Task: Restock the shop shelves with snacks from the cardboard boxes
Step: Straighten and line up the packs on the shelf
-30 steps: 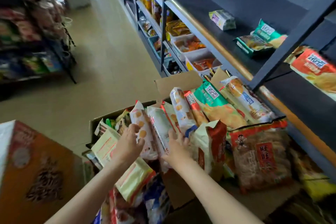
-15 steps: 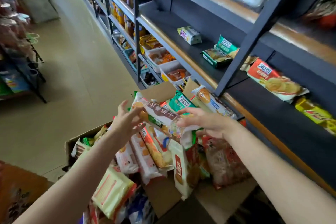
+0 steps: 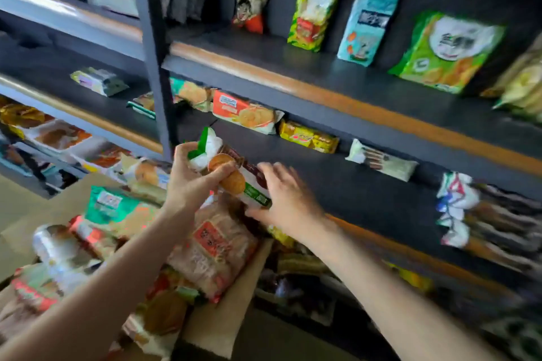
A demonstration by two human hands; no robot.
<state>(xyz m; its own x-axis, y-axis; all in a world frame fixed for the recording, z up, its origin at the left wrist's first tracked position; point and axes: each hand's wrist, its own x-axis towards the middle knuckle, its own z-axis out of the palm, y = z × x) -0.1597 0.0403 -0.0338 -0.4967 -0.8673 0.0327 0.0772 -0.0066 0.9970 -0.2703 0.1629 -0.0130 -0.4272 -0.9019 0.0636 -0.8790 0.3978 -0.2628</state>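
A long biscuit packet (image 3: 234,173), white and green with round biscuits printed on it, is held up in front of the dark middle shelf (image 3: 366,193). My left hand (image 3: 190,182) grips its upper left end with curled fingers and thumb. My right hand (image 3: 281,199) holds the lower right end, fingers spread over it. Below them the open cardboard box (image 3: 234,316) is full of snack packets, with a red rice-cracker bag (image 3: 211,249) on top. The picture is motion-blurred.
The middle shelf carries an orange biscuit pack (image 3: 246,114), a yellow pack (image 3: 308,138), a white pack (image 3: 381,161) and stacked packs (image 3: 469,214) at right. Upright bags stand on the upper shelf (image 3: 293,73). A grey upright post (image 3: 152,53) rises left of my hands.
Both hands lifted one biscuit packet out of the box and carried it up and right toward the middle shelf. The view swung from the aisle floor to the shelves.
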